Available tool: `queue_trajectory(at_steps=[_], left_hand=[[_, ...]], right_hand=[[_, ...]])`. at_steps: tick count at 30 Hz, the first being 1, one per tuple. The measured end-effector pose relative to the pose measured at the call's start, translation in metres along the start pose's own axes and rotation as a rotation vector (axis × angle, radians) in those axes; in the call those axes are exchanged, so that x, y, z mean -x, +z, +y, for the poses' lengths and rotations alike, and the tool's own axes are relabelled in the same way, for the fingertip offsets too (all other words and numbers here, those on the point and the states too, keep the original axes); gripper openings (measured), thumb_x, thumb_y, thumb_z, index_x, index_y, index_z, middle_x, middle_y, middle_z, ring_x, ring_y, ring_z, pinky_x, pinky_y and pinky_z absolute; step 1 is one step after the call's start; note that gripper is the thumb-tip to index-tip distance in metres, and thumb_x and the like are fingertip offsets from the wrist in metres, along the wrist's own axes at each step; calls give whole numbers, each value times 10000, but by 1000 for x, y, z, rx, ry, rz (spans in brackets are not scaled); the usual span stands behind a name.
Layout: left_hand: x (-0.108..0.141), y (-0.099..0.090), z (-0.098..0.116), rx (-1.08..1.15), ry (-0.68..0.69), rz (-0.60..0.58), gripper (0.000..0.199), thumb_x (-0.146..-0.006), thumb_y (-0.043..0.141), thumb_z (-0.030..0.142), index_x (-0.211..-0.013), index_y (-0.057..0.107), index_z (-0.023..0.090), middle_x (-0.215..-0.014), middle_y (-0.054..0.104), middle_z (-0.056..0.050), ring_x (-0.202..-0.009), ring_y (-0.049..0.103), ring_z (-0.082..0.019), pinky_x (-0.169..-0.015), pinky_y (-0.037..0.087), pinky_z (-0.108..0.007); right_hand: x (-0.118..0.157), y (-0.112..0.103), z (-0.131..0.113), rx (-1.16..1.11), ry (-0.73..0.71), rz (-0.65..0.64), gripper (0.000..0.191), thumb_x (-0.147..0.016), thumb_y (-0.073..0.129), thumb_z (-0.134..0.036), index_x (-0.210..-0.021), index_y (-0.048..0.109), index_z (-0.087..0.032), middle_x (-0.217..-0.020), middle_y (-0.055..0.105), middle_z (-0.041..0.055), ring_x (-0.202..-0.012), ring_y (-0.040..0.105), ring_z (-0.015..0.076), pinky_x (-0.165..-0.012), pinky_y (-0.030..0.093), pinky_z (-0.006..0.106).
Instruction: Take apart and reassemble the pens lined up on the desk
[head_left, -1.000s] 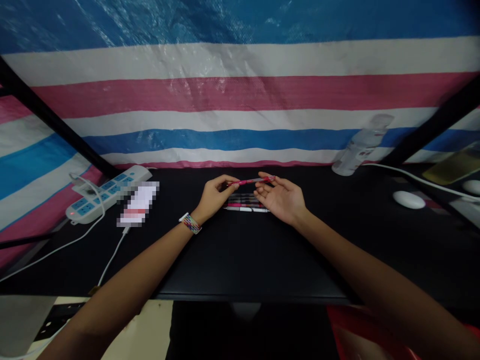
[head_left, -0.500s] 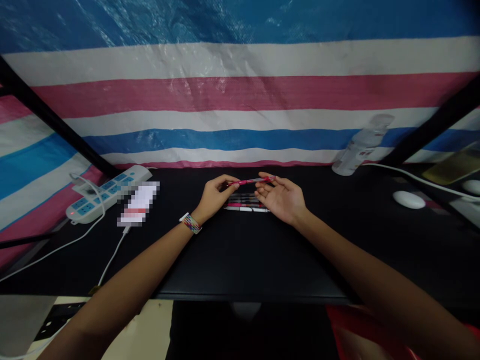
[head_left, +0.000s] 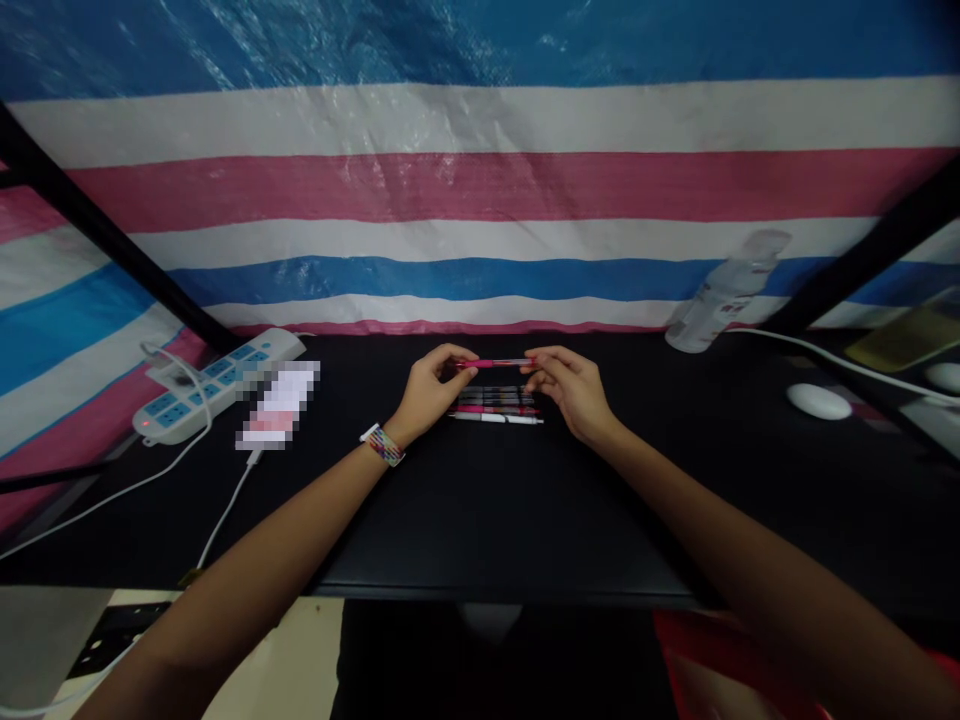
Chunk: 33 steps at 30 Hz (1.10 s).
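A pink pen (head_left: 495, 363) with a clear section lies level between my two hands, just beyond a row of other pens. My left hand (head_left: 431, 388) pinches its left end between thumb and fingers. At its right end, the fingers of my right hand (head_left: 574, 390) are closed on it. Below it on the desk several pens (head_left: 491, 396) lie side by side, some clear with dark parts. A pink pen (head_left: 487, 409) and a white pen (head_left: 501, 419) form the near side of that row. My fingers partly cover the row's ends.
On the left of the black desk (head_left: 510, 510) are a white power strip (head_left: 172, 425) and a blurred-out phone (head_left: 277, 405) on a white cable. To the right stand a plastic bottle (head_left: 720, 300) and a white mouse (head_left: 818, 401). A striped sheet (head_left: 480, 190) hangs behind.
My right hand has turned from palm-up with spread fingers to a pinch on the pen's right end. The pen, tilted up to the right before, is now level.
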<state>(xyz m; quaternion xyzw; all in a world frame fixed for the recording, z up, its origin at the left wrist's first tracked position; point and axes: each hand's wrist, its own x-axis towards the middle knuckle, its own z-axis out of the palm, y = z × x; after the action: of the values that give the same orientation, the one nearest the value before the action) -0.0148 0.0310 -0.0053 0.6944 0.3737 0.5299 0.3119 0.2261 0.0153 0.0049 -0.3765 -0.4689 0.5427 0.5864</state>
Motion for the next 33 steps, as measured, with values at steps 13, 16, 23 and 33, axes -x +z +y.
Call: queue_trajectory(at_steps=[13,16,23,33], left_hand=[[0,-4,-7,-246,-15,-24,73,-967,748,215,-1000,814,213,-1005,776,-60,-933,720,-209,-857,563,-360],[0,-4,-7,-292,-26,-39,72,-946,739,168,-967,795,208,-977,770,-52,-905,711,-202,-826,555,-341],[0,-4,-6,-385,-51,-87,95,-929,735,132,-953,781,211,-948,754,-41,-916,688,-213,-850,517,-358],[-1,-4,-1,-522,-36,-140,123,-921,695,131,-926,776,223,-953,781,-44,-939,670,-256,-918,500,-424]], right_hand=[[-7,-16,15,733,-325,-91,208,-982,626,-239,-1051,821,-260,-1055,826,54,-980,759,263,-956,586,452],[-8,-17,15,864,-369,-142,250,-984,604,-180,-1098,813,-256,-1074,828,62,-1004,766,266,-951,593,449],[-8,-19,15,967,-406,-195,327,-992,583,-115,-1177,816,-249,-1161,826,80,-1111,759,283,-1017,595,487],[-5,-18,14,1041,-429,-237,314,-981,584,-90,-1091,835,-244,-1111,822,76,-1065,728,284,-975,582,475]])
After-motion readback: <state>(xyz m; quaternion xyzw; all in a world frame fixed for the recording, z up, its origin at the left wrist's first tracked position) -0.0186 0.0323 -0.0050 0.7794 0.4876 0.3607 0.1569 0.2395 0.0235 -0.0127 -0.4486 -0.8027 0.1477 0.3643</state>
